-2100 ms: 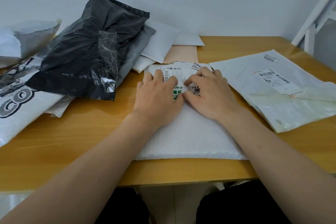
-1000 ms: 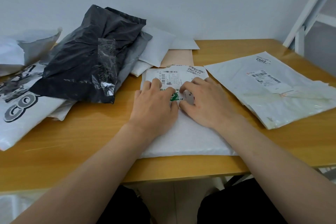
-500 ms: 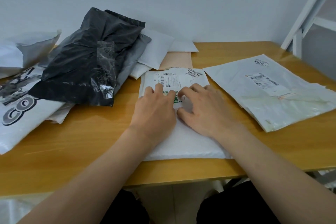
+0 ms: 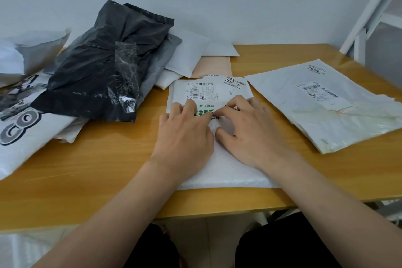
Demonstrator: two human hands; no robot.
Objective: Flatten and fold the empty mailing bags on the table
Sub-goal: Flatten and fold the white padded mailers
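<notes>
A white padded mailing bag (image 4: 219, 172) lies flat at the front middle of the wooden table (image 4: 108, 159), its shipping label at the far end. My left hand (image 4: 185, 135) presses palm-down on the bag's middle with straight fingers. Beside it, thumbs nearly touching, my right hand (image 4: 248, 132) rests on the bag too, its fingertips bent and touching the label. Both hands hide the bag's centre.
A black plastic bag (image 4: 104, 67) tops a heap of grey and white bags at the back left. A printed white bag (image 4: 26, 137) lies at the far left. A flattened white labelled bag (image 4: 326, 104) lies to the right. A white frame (image 4: 369, 11) stands back right.
Both hands have slid toward me along the padded bag, uncovering more of the label. The right hand's fingers have gone from flat to arched.
</notes>
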